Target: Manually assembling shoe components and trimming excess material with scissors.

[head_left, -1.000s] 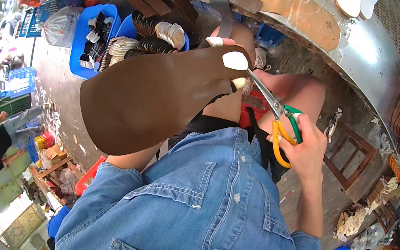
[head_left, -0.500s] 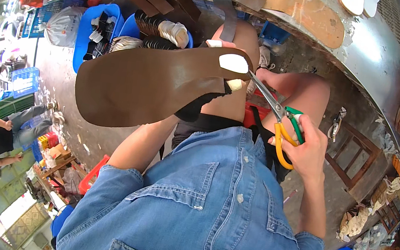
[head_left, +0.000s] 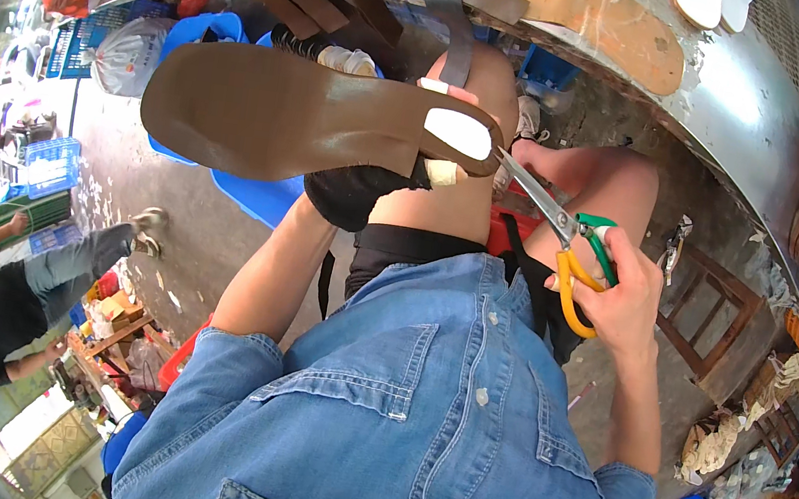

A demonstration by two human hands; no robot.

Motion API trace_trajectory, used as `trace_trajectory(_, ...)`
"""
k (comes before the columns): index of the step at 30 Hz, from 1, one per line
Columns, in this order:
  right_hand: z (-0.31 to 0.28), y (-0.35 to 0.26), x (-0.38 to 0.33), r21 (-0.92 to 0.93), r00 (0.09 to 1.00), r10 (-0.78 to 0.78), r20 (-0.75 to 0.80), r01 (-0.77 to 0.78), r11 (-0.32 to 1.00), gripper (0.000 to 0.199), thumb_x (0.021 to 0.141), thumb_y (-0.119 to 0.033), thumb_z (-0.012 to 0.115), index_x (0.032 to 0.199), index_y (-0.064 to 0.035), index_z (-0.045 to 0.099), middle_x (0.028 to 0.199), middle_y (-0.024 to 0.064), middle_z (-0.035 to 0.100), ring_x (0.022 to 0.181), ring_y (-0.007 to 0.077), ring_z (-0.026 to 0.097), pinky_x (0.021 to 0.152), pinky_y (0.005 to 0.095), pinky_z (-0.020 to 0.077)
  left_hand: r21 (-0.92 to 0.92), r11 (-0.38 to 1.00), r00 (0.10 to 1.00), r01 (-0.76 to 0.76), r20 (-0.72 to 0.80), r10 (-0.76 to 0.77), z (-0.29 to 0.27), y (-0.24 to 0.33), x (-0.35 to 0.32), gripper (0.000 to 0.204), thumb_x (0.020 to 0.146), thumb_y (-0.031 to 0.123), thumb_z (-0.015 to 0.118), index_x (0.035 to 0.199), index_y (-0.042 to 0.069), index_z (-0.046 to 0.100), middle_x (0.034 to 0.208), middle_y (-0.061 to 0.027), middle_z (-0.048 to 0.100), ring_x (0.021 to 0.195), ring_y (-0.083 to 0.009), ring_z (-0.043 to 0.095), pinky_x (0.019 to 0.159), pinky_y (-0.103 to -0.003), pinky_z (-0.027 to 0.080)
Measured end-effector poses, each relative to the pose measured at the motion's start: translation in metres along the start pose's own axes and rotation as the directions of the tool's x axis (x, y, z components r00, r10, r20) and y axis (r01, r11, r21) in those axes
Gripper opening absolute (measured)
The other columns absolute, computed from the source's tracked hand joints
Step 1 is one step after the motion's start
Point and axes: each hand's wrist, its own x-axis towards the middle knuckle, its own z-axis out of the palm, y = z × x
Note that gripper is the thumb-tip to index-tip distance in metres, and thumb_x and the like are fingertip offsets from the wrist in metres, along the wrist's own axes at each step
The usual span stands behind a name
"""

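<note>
Cluttered workshop floor (head_left: 207,242) lies below while the brown sole piece (head_left: 266,116), gripped in the frame's upper left by the left hand (head_left: 444,173), has swung its broad end higher, turning its white patch (head_left: 457,133) to a new angle beside the scissors (head_left: 564,223) gripped by the right hand (head_left: 628,295).

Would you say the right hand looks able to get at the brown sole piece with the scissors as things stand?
Probably yes: the right hand holds the scissors, tips close to the brown sole piece, with nothing apparently between.
</note>
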Motion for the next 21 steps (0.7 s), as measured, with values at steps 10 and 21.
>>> trace_trajectory(10,-0.005,-0.002,-0.001,0.033,0.994,0.008,0.110,-0.012,0.999,0.047,0.056,-0.021,0.087,0.091,-0.0035,0.060,0.068,0.0118,0.059,0.060,0.0298,0.059,0.056,0.0344,0.0461,-0.197,0.933,0.954,0.300,0.062,-0.293,-0.004,-0.011,-0.004,0.075,0.068,0.030,0.082,0.128,0.001,0.047,0.117,-0.0131,0.062,0.107,-0.0214,0.060,0.091,-0.033,0.050)
trace_trajectory(21,-0.008,-0.003,0.000,-0.077,0.992,-0.093,0.087,0.100,0.992,0.051,0.052,-0.026,0.088,0.087,-0.0033,0.059,0.069,0.0132,0.057,0.062,0.0316,0.058,0.055,0.0367,0.0451,-0.005,0.967,0.960,0.256,0.118,-0.254,0.003,0.009,-0.005,0.081,0.063,0.044,0.082,0.125,0.001,0.052,0.114,-0.0118,0.064,0.107,-0.0217,0.060,0.094,-0.035,0.047)
